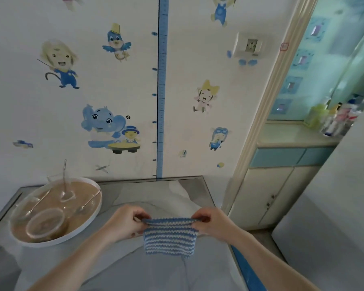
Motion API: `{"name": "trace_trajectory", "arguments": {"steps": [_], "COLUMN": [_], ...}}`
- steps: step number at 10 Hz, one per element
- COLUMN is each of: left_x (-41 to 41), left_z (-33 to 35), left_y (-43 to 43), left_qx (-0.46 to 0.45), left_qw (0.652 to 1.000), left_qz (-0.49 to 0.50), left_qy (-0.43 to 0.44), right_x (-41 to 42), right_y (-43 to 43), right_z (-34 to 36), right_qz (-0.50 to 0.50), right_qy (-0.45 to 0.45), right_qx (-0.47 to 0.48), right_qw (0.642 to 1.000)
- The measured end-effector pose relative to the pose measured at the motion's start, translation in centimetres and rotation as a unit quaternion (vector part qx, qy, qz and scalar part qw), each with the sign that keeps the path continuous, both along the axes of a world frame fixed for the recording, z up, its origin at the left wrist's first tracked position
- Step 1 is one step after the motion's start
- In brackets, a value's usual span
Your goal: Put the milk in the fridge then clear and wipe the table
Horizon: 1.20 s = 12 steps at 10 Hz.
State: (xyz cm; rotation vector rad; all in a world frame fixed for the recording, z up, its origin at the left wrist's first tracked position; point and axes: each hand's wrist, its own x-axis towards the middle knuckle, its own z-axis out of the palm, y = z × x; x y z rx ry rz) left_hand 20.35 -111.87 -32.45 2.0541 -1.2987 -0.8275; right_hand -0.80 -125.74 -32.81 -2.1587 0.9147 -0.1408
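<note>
A blue-and-white striped knitted cloth hangs over the grey table. Its top edge is stretched between my two hands. My left hand pinches the top left corner, and my right hand pinches the top right corner. On the table's left part stands a round white tray with a tan inside. The tray holds a clear glass bowl, a clear glass cup and spoons. No milk or fridge is in view.
The table stands against a wall covered in cartoon stickers and a blue height ruler. To the right is a doorway with a cream cabinet and a counter holding bottles. A white surface fills the lower right.
</note>
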Motion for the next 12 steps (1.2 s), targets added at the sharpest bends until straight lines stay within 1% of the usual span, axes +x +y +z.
{"name": "trace_trajectory", "arguments": {"steps": [1,2,3,4,5,6,7,8,9,10,11,12], "left_x": [1.0,1.5,2.9,3.7,4.4,5.0,5.2,5.3,5.1,4.5,3.4,2.3], "left_z": [-1.7,-2.4,-4.5,-5.5,-6.0,-9.7,-16.9,-21.8,-24.1,-22.7,-21.2,-18.4], "left_y": [-2.2,-3.8,-7.3,-11.1,-14.0,-15.5,-15.5,-14.2,-14.1,-13.8,-13.5,-12.4], "left_qx": [0.007,0.016,-0.015,-0.098,-0.192,-0.194,-0.071,0.019,0.052,0.120,0.164,0.132], "left_qw": [0.998,0.997,0.997,0.986,0.962,0.961,0.989,0.986,0.984,0.969,0.946,0.952], "left_qz": [0.023,0.029,0.061,0.130,0.194,0.192,0.088,0.013,-0.034,-0.046,-0.058,-0.073], "left_qy": [0.052,0.064,0.050,0.039,0.014,-0.053,-0.093,-0.168,-0.165,-0.210,-0.273,-0.266], "right_x": [1.3,2.2,4.6,7.0,9.0,10.3,10.5,9.9,9.2,9.2,9.2,7.9], "right_y": [-2.3,-4.2,-8.0,-11.6,-14.4,-16.1,-16.2,-14.8,-14.2,-14.3,-13.5,-11.5], "right_z": [-1.5,-1.9,-3.5,-3.6,-3.7,-7.1,-14.2,-19.9,-22.4,-22.2,-21.1,-19.5], "right_qz": [0.000,-0.010,-0.020,-0.048,-0.105,-0.104,-0.050,0.000,0.059,0.090,0.112,0.067], "right_qy": [-0.006,0.000,-0.002,-0.050,-0.122,-0.131,-0.067,0.021,0.066,0.107,0.142,0.148], "right_qx": [0.026,0.036,0.019,-0.029,-0.066,-0.104,-0.104,-0.031,-0.084,-0.092,-0.109,-0.093], "right_qw": [1.000,0.999,1.000,0.997,0.985,0.980,0.991,0.999,0.992,0.986,0.978,0.982]}}
